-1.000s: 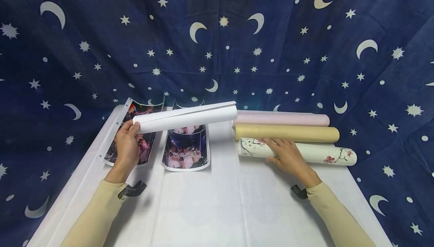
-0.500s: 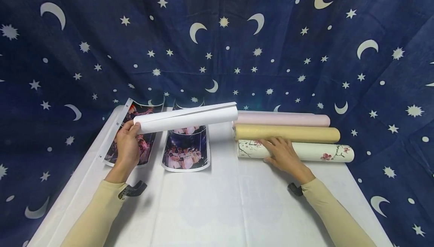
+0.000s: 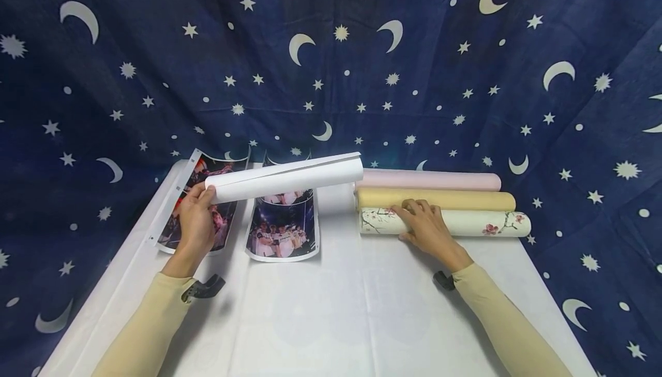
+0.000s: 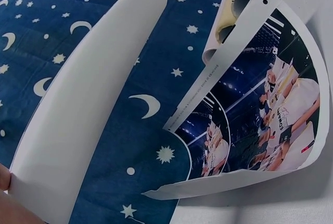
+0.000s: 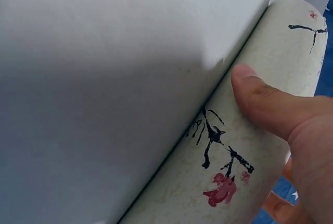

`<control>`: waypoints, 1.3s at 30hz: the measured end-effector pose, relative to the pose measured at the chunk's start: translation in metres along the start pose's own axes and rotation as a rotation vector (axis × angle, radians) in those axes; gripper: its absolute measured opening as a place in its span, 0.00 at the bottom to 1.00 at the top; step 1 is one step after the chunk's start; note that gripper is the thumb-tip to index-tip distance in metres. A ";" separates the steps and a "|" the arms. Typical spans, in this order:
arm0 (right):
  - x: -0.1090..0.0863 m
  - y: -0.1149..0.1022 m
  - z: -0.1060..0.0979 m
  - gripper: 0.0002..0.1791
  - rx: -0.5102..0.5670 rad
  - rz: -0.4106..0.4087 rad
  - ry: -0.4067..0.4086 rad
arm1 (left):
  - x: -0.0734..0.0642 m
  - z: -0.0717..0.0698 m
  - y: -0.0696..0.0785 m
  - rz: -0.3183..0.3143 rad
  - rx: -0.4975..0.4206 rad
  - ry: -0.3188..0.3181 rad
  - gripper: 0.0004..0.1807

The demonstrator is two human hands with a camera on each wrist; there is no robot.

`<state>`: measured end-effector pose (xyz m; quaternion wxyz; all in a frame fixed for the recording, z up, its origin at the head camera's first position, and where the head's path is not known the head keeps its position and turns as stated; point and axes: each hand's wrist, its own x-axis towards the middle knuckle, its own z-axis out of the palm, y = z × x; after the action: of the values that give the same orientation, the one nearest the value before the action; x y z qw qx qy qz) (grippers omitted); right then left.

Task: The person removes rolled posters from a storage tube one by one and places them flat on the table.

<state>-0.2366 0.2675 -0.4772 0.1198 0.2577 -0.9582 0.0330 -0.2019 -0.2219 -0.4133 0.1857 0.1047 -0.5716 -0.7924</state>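
My left hand (image 3: 195, 222) pinches the left end of a white paper roll (image 3: 287, 180), thumb on the near side. The roll is raised and slants up to the right across the posters; the left wrist view shows its plain white surface (image 4: 93, 104). My right hand (image 3: 428, 229) grips a cream wallpaper roll (image 3: 470, 223) printed with branches and red blossoms. In the right wrist view my thumb (image 5: 260, 96) lies along its near side, with fingers round the far side. This roll lies alongside a yellow roll (image 3: 465, 199), behind which is a pink roll (image 3: 434, 180).
Two sets of curling photo posters, a left one (image 3: 222, 227) and a middle one (image 3: 283, 233), lie on the left half of the white table (image 3: 331, 308). A dark blue curtain (image 3: 331, 49) with moons and stars hangs behind the table.
My right hand has moved left and a little away from me, bringing the cream wallpaper roll straighter and up alongside the yellow roll. My left hand and the white roll have hardly moved.
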 end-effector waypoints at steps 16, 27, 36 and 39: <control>0.023 0.011 0.003 0.45 0.015 0.012 -0.014 | -0.001 -0.002 -0.002 -0.019 0.028 0.000 0.10; 0.034 0.018 0.003 0.45 0.022 0.002 -0.022 | 0.000 -0.002 -0.002 -0.012 0.004 0.010 0.07; 0.047 0.020 0.005 0.45 0.040 0.021 -0.030 | -0.002 -0.005 -0.003 -0.022 0.009 0.010 0.08; 0.050 0.021 0.006 0.45 0.042 0.032 -0.030 | -0.003 -0.005 -0.003 -0.033 0.016 0.016 0.10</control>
<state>-0.2908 0.2602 -0.4710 0.0995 0.2454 -0.9629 0.0509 -0.1982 -0.2243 -0.4180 0.1761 0.1219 -0.5746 -0.7899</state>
